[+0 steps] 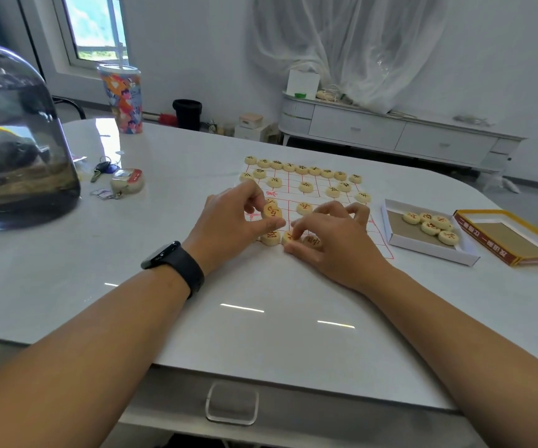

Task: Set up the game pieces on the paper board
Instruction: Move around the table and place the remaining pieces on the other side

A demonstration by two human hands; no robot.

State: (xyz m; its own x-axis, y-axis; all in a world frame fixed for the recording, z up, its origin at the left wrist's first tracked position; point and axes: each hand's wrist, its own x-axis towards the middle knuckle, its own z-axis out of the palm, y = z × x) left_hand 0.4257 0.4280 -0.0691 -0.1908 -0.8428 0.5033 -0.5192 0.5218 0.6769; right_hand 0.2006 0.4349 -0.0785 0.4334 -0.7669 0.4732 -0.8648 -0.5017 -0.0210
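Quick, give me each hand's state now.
Left hand: pinching a game piece above the paper board.
Right hand: fingers curled on a near-row piece.

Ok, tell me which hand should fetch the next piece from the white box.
The right hand. The white box with the spare pieces lies on its side of the paper board, while the left hand already holds a piece across the board.

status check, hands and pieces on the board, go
Left hand pinching a piece above the paper board. Right hand setting a piece on near row. Five spares in white tray. Nothing blocking.
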